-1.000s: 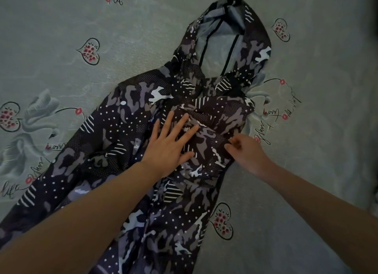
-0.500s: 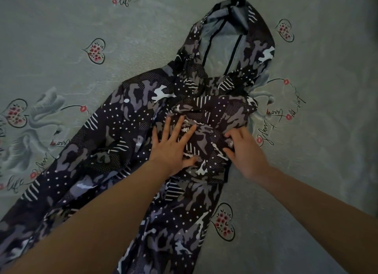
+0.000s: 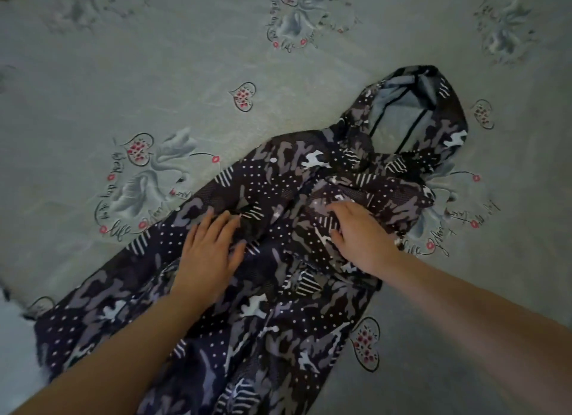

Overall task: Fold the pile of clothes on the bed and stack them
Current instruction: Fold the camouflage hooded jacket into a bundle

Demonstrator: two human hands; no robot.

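A dark hooded jacket (image 3: 278, 328) with a grey camouflage, dot and stripe print lies spread on the bed, its hood (image 3: 418, 114) pointing to the upper right. The right sleeve is folded across the chest. My left hand (image 3: 210, 253) lies flat on the jacket's left side, fingers straight. My right hand (image 3: 362, 238) presses palm down on the folded sleeve, fingers spread toward the left. Neither hand grips the cloth.
The bed sheet (image 3: 154, 74) is grey-green with printed hearts, swans and script. A pale patch (image 3: 12, 337) shows at the lower left edge, beside the jacket's left sleeve. Bare sheet lies above and to the right of the jacket.
My left hand slid left off the folded sleeve onto the jacket's left side. My right hand moved from the sleeve's right edge onto its middle, now flat. The view shifted left.
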